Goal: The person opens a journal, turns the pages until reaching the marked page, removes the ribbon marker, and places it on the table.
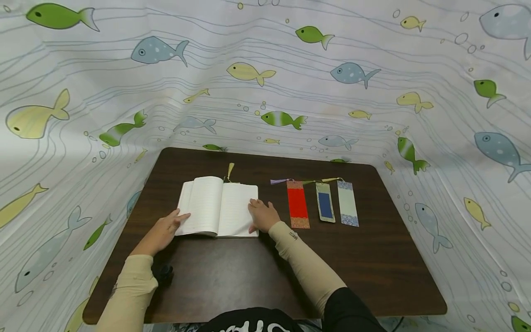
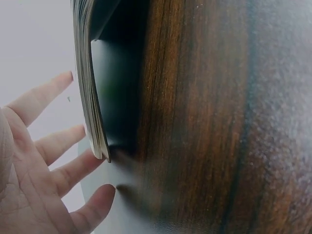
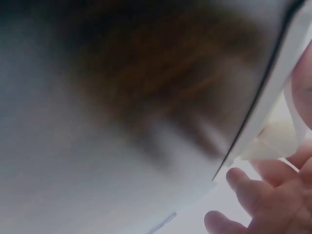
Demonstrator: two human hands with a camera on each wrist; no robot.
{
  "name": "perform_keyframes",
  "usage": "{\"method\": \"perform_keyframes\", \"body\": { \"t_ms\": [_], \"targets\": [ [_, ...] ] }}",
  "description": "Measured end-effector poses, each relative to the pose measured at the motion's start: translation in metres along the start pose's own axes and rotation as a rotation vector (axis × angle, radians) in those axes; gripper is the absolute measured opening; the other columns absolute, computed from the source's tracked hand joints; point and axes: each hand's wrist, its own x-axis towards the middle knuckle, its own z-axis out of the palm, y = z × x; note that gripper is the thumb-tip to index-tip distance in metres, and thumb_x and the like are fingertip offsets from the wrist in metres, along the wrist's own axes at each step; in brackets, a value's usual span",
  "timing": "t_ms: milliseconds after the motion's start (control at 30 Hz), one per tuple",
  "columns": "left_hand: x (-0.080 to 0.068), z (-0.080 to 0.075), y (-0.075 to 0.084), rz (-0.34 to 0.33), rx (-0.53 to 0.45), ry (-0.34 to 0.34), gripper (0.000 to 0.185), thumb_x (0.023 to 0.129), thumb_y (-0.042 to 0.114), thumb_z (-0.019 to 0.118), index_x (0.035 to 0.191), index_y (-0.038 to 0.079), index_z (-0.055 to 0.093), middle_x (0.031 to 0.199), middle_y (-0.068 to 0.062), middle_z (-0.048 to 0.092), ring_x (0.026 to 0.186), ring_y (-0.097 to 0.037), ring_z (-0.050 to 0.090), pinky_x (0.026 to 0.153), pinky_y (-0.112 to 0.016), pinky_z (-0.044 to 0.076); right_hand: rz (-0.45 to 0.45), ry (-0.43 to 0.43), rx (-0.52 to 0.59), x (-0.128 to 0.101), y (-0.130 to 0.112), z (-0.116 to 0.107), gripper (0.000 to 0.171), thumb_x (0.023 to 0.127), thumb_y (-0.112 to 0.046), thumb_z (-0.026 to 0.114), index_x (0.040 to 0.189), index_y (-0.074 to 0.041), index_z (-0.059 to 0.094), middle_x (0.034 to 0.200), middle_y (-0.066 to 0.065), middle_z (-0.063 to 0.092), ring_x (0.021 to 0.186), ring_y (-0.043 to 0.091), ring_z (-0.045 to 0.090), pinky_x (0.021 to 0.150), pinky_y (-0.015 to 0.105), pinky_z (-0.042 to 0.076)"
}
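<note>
One open notebook (image 1: 217, 207) lying flat on the dark wooden surface (image 1: 257, 276), left of centre, lined pages up, a yellowish tassel (image 1: 230, 170) poking out past its top edge. Left hand (image 1: 163, 230) resting at the notebook's left edge, fingers (image 2: 48, 97) straight and spread, touching the outer page edges, grasping nothing. Right hand (image 1: 263, 214) lying flat on the right page near its outer edge, fingers relaxed and pressing the paper, not curled round anything. Three bookmarks in a row just right of the notebook, apart from it: one red bookmark (image 1: 297, 204), one blue bookmark (image 1: 325, 203), one pale bookmark (image 1: 347, 204), each with a tassel at its top end. No containers anywhere on the surface. One small dark object (image 1: 163, 272) near the left forearm, too dim to identify. Fish-printed cloth (image 1: 265, 69) hanging behind and at both sides. Right wrist view heavily blurred, showing only a page edge and fingertips (image 3: 243, 187); left wrist view showing the page stack (image 2: 90, 97) edge-on, cut off at the top
</note>
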Motion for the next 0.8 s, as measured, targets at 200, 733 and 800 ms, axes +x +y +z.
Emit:
{"method": "perform_keyframes", "body": {
  "t_ms": [200,733,800],
  "targets": [
    [0.001,-0.001,0.003,0.005,-0.017,-0.006,0.057,0.113,0.035,0.026,0.145,-0.005,0.049,0.154,-0.043,0.026,0.139,-0.064,0.027,0.108,-0.076,0.023,0.072,0.11,0.103,0.001,0.0,0.009,0.114,0.072,-0.05,0.089,0.156,0.001,0.032,0.164,0.02,0.027,0.147,0.039,0.035,0.114,0.056,0.036],
    [0.0,-0.002,0.004,0.002,0.008,0.001,0.057,0.113,0.036,0.025,0.145,-0.004,0.05,0.153,-0.042,0.029,0.138,-0.063,0.03,0.108,-0.075,0.025,-0.251,0.011,0.978,-0.001,-0.047,-0.012,0.103,0.099,-0.025,0.07,0.162,-0.007,-0.01,0.169,0.016,0.006,0.141,0.027,0.046,0.113,0.032,0.04],
    [0.0,-0.002,0.005,0.004,0.012,0.006,0.058,0.113,0.036,0.025,0.146,-0.004,0.05,0.153,-0.042,0.029,0.137,-0.063,0.031,0.108,-0.075,0.026,-0.302,0.006,0.899,0.002,-0.054,-0.011,0.096,0.099,-0.026,0.069,0.163,-0.008,-0.001,0.169,0.015,0.013,0.141,0.024,0.046,0.113,0.032,0.039]
  ]
}}
